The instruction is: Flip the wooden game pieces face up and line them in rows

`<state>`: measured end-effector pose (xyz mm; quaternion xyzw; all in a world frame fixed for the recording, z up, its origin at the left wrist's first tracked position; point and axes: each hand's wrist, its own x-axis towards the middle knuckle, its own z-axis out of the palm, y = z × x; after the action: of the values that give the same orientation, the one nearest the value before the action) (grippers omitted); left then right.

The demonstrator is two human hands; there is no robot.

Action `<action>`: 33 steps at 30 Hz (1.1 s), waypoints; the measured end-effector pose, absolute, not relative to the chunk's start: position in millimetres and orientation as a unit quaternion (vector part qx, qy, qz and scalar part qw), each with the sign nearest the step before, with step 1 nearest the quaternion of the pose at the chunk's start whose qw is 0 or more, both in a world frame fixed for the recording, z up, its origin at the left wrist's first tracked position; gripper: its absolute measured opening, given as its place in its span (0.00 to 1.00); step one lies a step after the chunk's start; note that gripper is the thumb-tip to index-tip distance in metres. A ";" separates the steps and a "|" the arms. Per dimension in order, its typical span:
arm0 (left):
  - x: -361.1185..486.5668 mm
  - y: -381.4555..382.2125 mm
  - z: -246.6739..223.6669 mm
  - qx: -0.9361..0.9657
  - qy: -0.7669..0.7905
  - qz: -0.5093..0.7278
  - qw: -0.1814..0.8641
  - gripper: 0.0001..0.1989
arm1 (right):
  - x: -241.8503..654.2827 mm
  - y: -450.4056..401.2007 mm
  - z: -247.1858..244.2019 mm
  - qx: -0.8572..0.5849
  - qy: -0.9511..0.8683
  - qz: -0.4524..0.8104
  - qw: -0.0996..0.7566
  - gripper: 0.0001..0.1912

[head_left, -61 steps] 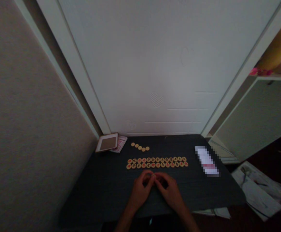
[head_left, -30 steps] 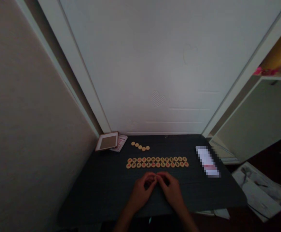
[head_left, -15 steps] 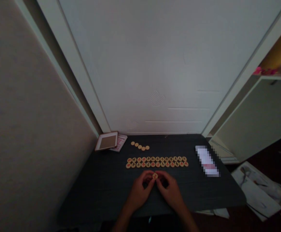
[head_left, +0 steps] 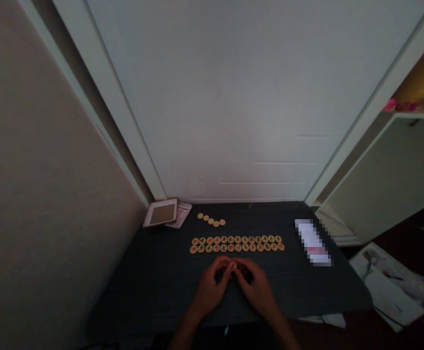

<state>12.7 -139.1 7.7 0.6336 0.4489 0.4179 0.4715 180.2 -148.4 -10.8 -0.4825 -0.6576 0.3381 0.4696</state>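
Note:
Near the front middle of the dark table (head_left: 153, 287), my left hand (head_left: 213, 282) and my right hand (head_left: 255, 284) meet, both pinching one round wooden piece (head_left: 234, 266) between thumbs and fingers. Part of that piece is covered by fingertips. Just beyond my hands lie two long rows of round pieces with red or dark characters, a back row (head_left: 237, 240) and a front row (head_left: 238, 248), close against each other. Farther back, several plain-faced discs (head_left: 211, 221) form a loose curved line.
A white-framed tray (head_left: 163, 213) rests on a pink-patterned item (head_left: 182, 216) at the back left. A blurred pale rectangular object (head_left: 313, 243) lies at the right. Behind the table stands a white panel (head_left: 212, 121); a white box (head_left: 394, 287) is at lower right.
The piece between my hands has turned slightly, and my left fingertips now cover more of it. The rows and plain discs stay in place.

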 end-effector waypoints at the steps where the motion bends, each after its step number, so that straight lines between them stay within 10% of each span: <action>1: 12.4 -139.2 8.1 0.635 0.446 0.417 0.474 0.09 | 180.3 -148.3 -11.1 -0.483 -0.657 0.337 0.470 0.13; 33: 14.0 -141.3 12.8 0.674 0.486 0.367 0.418 0.12 | 181.3 -147.0 -13.8 -0.537 -0.603 0.354 0.472 0.14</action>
<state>14.0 -141.3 12.8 0.6740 0.4863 0.3666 0.4182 181.3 -147.0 -13.8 -0.5372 -0.6030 0.3538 0.4718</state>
